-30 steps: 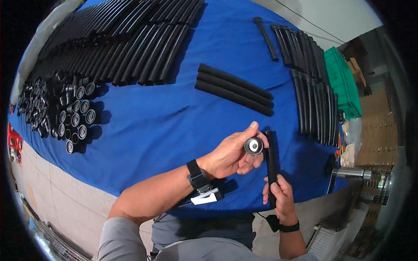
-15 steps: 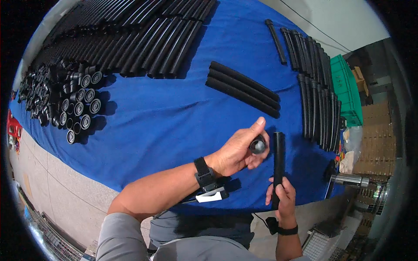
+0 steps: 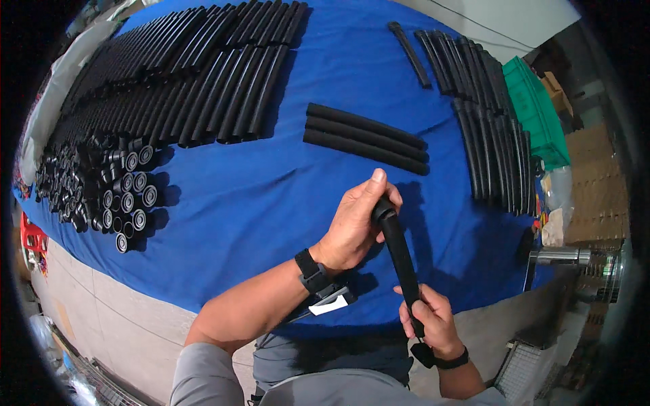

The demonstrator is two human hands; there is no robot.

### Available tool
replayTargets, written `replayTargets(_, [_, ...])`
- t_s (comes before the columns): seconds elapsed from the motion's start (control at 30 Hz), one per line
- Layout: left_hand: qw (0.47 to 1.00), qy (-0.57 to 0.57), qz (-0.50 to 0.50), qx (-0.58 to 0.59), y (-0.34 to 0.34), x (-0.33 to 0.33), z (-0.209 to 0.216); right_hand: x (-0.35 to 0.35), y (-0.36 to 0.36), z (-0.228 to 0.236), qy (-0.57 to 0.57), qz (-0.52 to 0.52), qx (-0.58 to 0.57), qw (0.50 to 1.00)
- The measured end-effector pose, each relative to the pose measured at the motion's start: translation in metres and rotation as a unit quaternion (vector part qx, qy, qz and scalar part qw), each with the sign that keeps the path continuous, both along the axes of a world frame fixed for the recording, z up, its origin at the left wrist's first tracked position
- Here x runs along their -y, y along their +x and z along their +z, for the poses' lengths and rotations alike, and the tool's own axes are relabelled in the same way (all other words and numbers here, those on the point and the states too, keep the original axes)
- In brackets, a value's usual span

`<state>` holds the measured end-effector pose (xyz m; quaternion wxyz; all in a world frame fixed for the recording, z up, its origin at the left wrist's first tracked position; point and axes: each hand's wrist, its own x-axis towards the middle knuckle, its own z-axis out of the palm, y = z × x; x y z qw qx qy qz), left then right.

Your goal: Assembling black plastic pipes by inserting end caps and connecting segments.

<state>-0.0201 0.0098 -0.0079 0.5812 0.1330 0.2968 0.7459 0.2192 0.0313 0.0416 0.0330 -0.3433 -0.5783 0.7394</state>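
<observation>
My left hand (image 3: 357,220) is closed around a short black cap (image 3: 383,208) above the front part of the blue cloth. A black tube (image 3: 404,271) slants between my hands, its upper end meeting the cap. Lower down, my right hand (image 3: 432,318) grips the tube near its bottom end. Whether the tube sits inside the cap or only against it, I cannot tell. Just beyond my hands, three black tubes (image 3: 365,139) lie side by side. At the left lies a heap of black caps (image 3: 128,183), several of them showing round ringed faces.
Long rows of black tubes (image 3: 230,88) cover the far left of the blue cloth (image 3: 230,203). Capped tubes (image 3: 491,149) are lined up at the right, near a green crate (image 3: 535,111). A metal cylinder (image 3: 562,256) juts out by the table's right edge.
The tube in my right hand has tilted and come up against the cap in my left hand. Before, the two were apart. The whole view has shifted slightly.
</observation>
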Motion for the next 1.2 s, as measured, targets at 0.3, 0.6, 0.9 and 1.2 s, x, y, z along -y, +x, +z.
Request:
replayTargets(0.3, [0.979, -0.016, 0.014, -0.202, -0.005, 0.0, -0.001, 0.0, -0.005, 0.026, -0.042, -0.029, 0.047, 0.998])
replayTargets(0.6, [0.963, -0.066, 0.096, -0.243, 0.005, 0.002, 0.002, -0.005, -0.005, 0.027, 0.039, 0.012, 0.082, 0.996])
replayTargets(0.9, [0.943, -0.05, 0.168, -0.283, 0.011, 0.005, 0.002, -0.011, -0.003, 0.022, 0.126, 0.045, 0.093, 0.987])
replayTargets(1.2, [0.955, -0.072, 0.152, -0.244, 0.011, 0.007, -0.004, 0.0, -0.014, 0.021, 0.431, 0.098, 0.052, 0.896])
